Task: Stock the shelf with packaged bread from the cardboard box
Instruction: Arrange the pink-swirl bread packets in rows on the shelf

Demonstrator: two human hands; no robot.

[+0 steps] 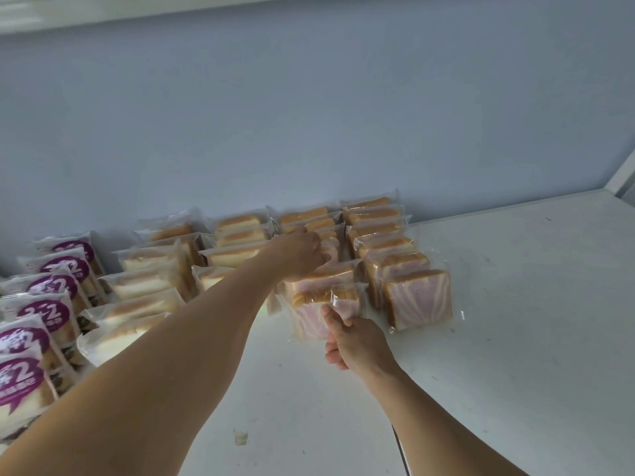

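Packaged bread sits in rows on a white shelf [498,338], standing on edge w/ the rows running back toward the pale wall [309,115]. Right hand [357,341] grips a pink-swirl bread pack [319,310] at the front of one row: thumb up against the clear wrapper, fingers curled under its right side, so the grip is closed on the pack. Left hand [302,254] reaches further back over the same row, fingers bent down onto the packs of that row [326,242]; can't tell whether it pinches one or only presses on them. Just right of the held pack stands another pink-swirl row [417,298], front pack upright, apart from both hands. To the left are two rows of plain white-crumb sandwich bread [144,286], and at the far left edge a row of packs w/ purple round labels [44,314], partly cut off by the frame. A small scrap of clear film [240,436] lies on the shelf near the front, between the two forearms.
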